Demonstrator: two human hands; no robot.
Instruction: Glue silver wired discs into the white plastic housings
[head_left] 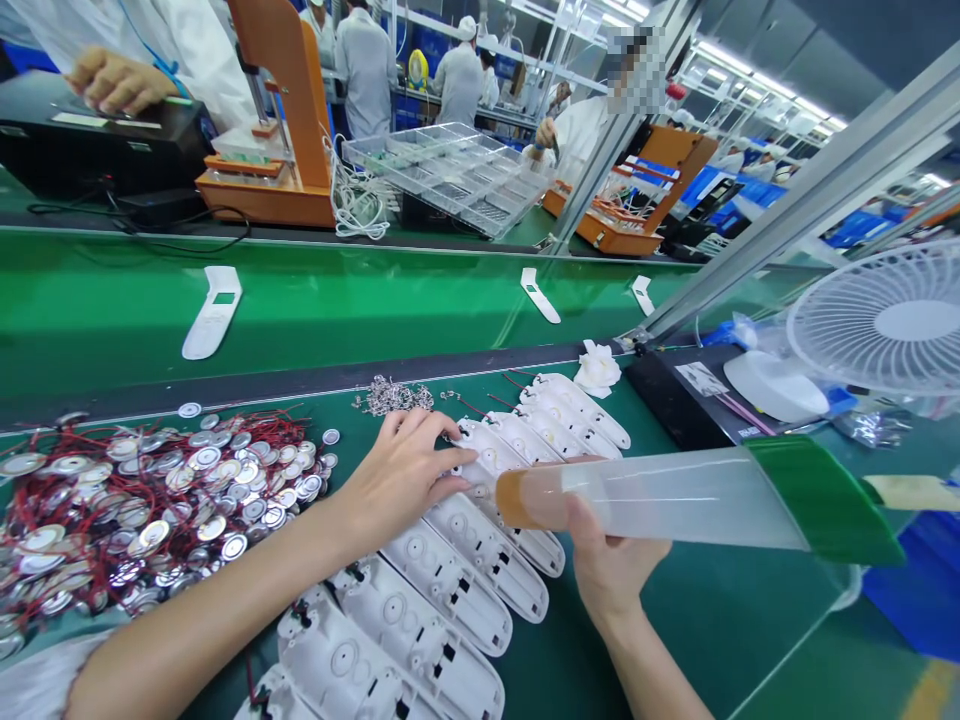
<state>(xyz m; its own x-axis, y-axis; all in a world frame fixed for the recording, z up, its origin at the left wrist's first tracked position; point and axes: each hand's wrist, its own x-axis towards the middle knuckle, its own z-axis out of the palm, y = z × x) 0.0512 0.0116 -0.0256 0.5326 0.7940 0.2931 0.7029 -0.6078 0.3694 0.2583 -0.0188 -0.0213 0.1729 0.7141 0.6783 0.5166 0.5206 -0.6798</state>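
Note:
My left hand (411,468) reaches in from the left. Its bent fingers and thumb grip the upper end of one white plastic shell (499,462) in a slanting row. In my right hand (619,560) is a long translucent tapered tube (675,497), held lying sideways. Its narrow end has a brown band and points left over the shells; the wide end is green. What sits under the tube tip is hidden. Nearer shells (420,625) lie open side up, showing round marks and small slots. Left of them spreads a heap of silvery discs (217,470) with red wires.
Small metal parts (394,395) lie behind my left hand. A crumpled white tissue (598,368) and a white fan (911,320) stand right. White curved pieces (214,312) rest on the green belt (375,300). Beyond are orange presses (281,120), a clear compartment tray (457,170) and people in white coats.

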